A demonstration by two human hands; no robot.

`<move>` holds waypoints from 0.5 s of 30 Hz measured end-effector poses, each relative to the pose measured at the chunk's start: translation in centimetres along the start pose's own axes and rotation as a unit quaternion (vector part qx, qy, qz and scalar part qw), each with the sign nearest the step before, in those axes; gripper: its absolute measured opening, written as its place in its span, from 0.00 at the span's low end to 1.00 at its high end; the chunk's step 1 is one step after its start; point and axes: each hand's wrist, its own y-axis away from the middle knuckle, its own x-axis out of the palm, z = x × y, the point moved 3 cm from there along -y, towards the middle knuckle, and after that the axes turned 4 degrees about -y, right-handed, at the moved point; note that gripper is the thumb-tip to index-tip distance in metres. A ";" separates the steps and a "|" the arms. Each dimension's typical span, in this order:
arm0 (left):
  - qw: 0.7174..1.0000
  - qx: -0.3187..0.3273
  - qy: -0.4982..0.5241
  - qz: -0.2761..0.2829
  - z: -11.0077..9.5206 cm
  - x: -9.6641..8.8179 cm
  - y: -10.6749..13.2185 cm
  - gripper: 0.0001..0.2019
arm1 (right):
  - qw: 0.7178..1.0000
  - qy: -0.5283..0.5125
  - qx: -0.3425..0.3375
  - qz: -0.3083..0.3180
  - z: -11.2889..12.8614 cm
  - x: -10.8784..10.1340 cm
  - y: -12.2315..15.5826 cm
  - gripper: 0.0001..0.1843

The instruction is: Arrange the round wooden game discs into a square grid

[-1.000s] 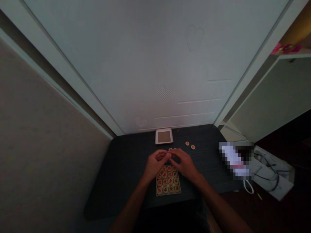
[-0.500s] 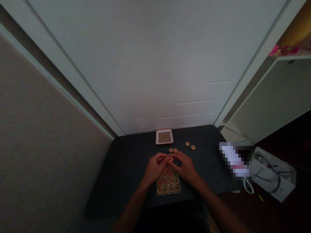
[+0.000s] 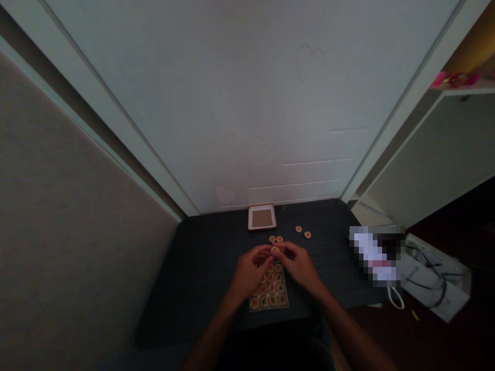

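Between the fingertips of both hands is a round Chinese chess piece (image 3: 275, 250), its face tilted up. My left hand (image 3: 251, 270) pinches it from the left with bent fingers. From the right, my right hand (image 3: 299, 265) has its thumb and curled fingers on the same piece. Just below the hands lies a shallow square tray (image 3: 286, 307) with rows of pieces bearing red and dark characters; my left hand covers its upper left part. Two loose pieces (image 3: 276, 239) lie side by side just beyond my fingertips. Another two loose pieces (image 3: 303, 232) lie farther right.
A pale box lid (image 3: 262, 207) with a brown inner panel rests at the back of the dark table (image 3: 201, 268), near the white panel (image 3: 216, 103). A blurred-out item (image 3: 373, 257) is at the table's right edge. Beside it is a white box (image 3: 436, 288) with cables.
Both hands have shifted slightly to the right with the piece, whose face now shows more. My left hand is tilted a little differently. The loose pieces and tray have not moved.
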 end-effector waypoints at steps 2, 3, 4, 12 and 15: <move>0.998 0.023 -0.053 -0.023 -0.3 -0.1 0.0 0.12 | 1.000 -0.014 0.003 0.006 0.1 0.1 0.0 0.15; 0.996 0.035 -0.073 -0.032 -0.5 -0.2 0.1 0.12 | 1.000 -0.021 0.003 0.007 0.1 0.2 0.1 0.15; 0.994 0.046 -0.089 -0.039 -0.6 -0.3 0.1 0.11 | 1.000 -0.028 0.004 0.008 0.2 0.2 0.1 0.15; 0.989 0.079 -0.117 -0.046 -1.4 -0.5 0.2 0.11 | 0.999 -0.032 -0.003 0.007 0.6 0.1 0.2 0.14; 0.990 0.075 -0.112 -0.049 -1.4 -0.5 0.3 0.11 | 1.000 -0.027 -0.008 0.009 1.0 0.0 0.3 0.14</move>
